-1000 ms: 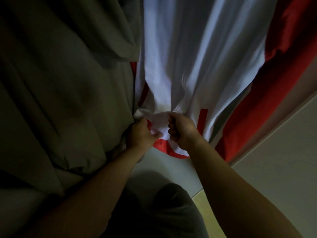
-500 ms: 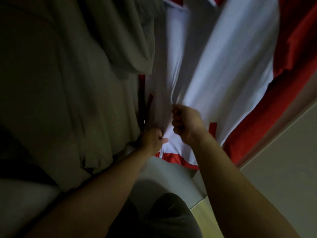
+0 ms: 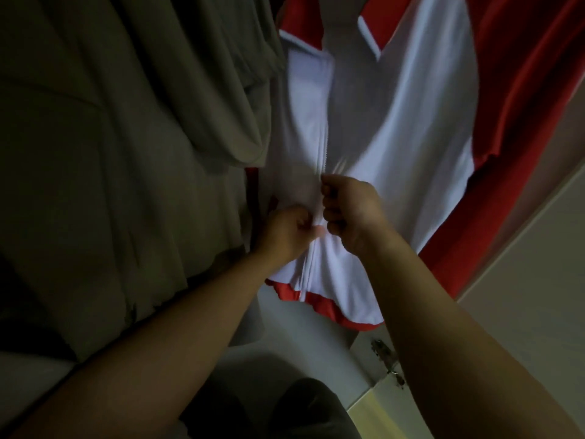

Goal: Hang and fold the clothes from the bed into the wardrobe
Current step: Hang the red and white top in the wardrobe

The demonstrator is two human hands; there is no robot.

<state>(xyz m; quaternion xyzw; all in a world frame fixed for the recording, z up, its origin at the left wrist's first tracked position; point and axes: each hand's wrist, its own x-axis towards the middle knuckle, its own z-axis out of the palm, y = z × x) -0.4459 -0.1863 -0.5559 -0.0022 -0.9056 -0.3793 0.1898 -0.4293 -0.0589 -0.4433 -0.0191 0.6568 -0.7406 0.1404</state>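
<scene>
The left hand (image 3: pixel 288 232) grips the hanging white-and-red zip-front jacket (image 3: pixel 395 137) taut while the right hand (image 3: pixel 351 210) pinches its zip (image 3: pixel 323 147), seemingly to close it.

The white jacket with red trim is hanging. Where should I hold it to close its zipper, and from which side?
Pinch the white jacket at the closed part of its zipper, coming from the front and below, as the left hand does. The cloth hangs loose, so a downward pull likely keeps the zipper line taut for the right hand, higher up.
</scene>
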